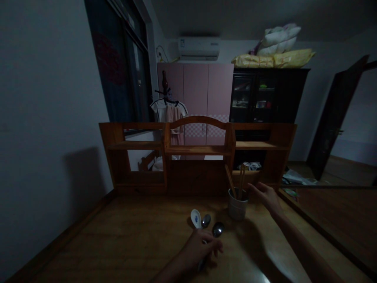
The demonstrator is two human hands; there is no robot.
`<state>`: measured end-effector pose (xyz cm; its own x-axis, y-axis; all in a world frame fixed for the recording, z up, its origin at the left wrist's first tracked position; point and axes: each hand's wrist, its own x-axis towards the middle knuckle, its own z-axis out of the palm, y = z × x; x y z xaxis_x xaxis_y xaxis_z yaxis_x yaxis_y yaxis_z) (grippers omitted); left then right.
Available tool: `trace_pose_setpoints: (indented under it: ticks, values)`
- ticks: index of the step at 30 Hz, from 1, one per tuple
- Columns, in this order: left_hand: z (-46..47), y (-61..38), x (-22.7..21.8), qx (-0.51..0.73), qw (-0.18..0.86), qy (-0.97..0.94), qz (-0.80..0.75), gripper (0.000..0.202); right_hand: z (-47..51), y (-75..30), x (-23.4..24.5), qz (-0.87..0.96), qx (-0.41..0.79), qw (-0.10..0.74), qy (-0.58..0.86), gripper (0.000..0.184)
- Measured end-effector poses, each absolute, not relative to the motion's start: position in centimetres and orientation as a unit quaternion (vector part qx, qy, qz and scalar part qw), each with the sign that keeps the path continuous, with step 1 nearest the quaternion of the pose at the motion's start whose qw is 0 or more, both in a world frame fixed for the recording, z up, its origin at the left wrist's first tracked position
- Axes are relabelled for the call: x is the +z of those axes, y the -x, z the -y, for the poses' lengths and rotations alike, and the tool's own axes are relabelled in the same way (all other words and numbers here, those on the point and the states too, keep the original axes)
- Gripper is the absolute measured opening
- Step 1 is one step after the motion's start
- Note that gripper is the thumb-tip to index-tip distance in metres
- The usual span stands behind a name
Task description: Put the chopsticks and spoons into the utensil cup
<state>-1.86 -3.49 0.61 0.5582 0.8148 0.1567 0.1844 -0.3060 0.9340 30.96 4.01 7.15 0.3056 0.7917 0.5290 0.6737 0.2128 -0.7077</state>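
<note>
My left hand point(202, 248) is closed, its fingers curled over the handles of several fanned-out spoons. One is a white ceramic spoon point(195, 218) with a blue mark. Beside it show a small metal spoon point(206, 221) and another metal spoon point(218, 229). The handles are mostly hidden under the hand. A light-coloured cup point(238, 208) stands upright on the table, with wooden chopsticks point(242, 181) leaning in it. Just right of the cup's rim, my right hand point(265, 195) is raised with its fingers apart, holding nothing that I can see.
The wooden table point(138, 232) has a low wooden shelf unit point(197, 173) along its back edge. A wall point(44, 118) borders the left side. Behind stand a pink wardrobe point(196, 90) and a dark cabinet point(282, 94). A dark door point(335, 118) stands ajar at the right.
</note>
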Motion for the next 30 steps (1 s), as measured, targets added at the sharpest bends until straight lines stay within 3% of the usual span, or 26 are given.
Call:
trace_pose_setpoints:
  ticks: [11, 16, 20, 22, 27, 30]
  values:
    - [3.7, 1.9, 0.9, 0.321, 0.472, -0.741, -0.352, 0.048, -3.6, -30.7, 6.6, 0.567, 0.096, 0.545, 0.610, 0.051]
    - [3.4, 2.0, 1.4, 0.355, 0.434, -0.734, -0.383, 0.049, -0.2, -29.3, 9.5, 0.525, -0.068, 0.631, 0.567, 0.051]
    - [2.3, 2.2, 1.2, 0.410, 0.359, -0.710, -0.446, 0.046, 3.9, -26.0, 12.7, 0.558, -0.189, 0.656, 0.472, 0.033]
    - [1.6, 2.4, 0.7, 0.419, 0.349, -0.689, -0.477, 0.041, 5.0, -24.3, 12.9, 0.627, -0.232, 0.622, 0.407, 0.029]
    - [0.6, 2.7, -0.5, 0.412, 0.340, -0.680, -0.503, 0.033, 4.5, -21.1, 7.9, 0.856, -0.234, 0.367, 0.280, 0.037]
    - [0.6, 2.6, -0.6, 0.399, 0.312, -0.691, -0.516, 0.023, 3.3, -20.2, 4.0, 0.873, -0.188, 0.355, 0.277, 0.031]
